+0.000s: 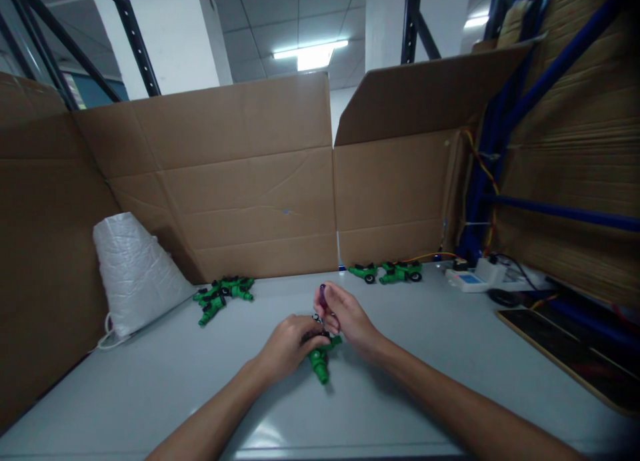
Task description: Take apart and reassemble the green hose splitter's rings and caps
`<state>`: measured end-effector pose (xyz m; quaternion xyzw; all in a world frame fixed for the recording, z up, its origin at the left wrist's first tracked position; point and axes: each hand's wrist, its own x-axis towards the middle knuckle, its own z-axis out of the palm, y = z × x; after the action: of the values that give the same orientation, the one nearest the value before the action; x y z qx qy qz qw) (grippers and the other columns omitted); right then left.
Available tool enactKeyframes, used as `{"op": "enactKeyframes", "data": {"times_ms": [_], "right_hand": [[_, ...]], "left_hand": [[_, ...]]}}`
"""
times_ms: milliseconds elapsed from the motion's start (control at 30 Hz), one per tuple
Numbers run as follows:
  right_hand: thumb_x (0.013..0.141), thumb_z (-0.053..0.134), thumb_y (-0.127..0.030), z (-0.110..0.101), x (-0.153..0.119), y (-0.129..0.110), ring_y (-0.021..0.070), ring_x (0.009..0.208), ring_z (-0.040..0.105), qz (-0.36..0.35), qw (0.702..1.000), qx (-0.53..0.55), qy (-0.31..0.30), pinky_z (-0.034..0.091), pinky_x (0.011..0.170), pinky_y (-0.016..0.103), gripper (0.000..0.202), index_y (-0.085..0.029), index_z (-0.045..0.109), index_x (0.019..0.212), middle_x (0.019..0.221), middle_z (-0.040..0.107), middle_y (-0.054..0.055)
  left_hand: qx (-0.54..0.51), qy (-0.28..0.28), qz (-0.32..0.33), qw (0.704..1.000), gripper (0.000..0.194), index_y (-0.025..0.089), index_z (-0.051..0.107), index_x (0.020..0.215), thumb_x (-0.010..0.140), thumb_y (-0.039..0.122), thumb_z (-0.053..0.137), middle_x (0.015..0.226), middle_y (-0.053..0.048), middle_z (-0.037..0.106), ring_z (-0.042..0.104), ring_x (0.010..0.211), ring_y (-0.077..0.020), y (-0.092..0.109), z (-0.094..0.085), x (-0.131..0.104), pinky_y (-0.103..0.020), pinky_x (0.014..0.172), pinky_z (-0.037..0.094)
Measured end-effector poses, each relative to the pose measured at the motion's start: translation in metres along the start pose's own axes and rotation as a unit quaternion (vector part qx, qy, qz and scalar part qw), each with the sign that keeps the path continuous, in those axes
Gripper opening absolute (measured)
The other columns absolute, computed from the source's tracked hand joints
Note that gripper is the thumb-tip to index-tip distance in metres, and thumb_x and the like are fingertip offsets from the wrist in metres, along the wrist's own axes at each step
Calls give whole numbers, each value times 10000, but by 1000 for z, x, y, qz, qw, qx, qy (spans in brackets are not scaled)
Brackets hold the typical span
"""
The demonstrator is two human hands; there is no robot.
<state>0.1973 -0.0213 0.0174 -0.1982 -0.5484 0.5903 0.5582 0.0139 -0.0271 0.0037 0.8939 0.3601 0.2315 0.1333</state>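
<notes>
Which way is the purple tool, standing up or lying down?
Roughly upright: the purple tool sticks up in the right hand, above the green toy.

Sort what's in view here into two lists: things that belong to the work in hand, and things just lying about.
In use:
- green piece under the left hand
- purple-handled tool in the right hand

Probably just lying about:
- white sack
- white electrical box
- dark panel

Unclear: other green pieces
</notes>
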Motion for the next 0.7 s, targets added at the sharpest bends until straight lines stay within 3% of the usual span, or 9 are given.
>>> {"op": "enactKeyframes", "data": {"times_ms": [133,300,467,700], "right_hand": [[859,747,-683,-2,1,3,52,428,360,-14,1000,-17,6,272,387,158,529,-241,466,937,673,567,-78],[921,686,-661,-5,2,5,40,425,382,-20,999,-40,-6,306,387,174,473,-214,531,906,793,642,-26],[966,588,-694,-3,1,5,33,433,348,-4,999,-25,-23,313,388,178,506,-189,624,960,792,567,-31],[827,791,-650,0,0,0,59,421,378,-11,999,-43,-2,266,389,167,543,-250,460,989,703,633,-60]], "left_hand": [[18,4,-1,1000,254,197,759,1005,1006,433,664,926,-36,772,673,846,-188,-3,-1,-1,-276,824,455],[36,-2,22,999,220,212,754,1054,1011,409,664,987,-34,786,681,919,-206,-4,0,-1,-289,858,452],[40,0,24,999,221,213,754,1057,998,413,681,985,-39,787,682,925,-215,-3,-2,-2,-306,867,457],[-30,7,21,999,230,220,783,1056,977,423,709,1013,-45,776,693,972,-206,-2,-6,0,-299,905,489]]}}
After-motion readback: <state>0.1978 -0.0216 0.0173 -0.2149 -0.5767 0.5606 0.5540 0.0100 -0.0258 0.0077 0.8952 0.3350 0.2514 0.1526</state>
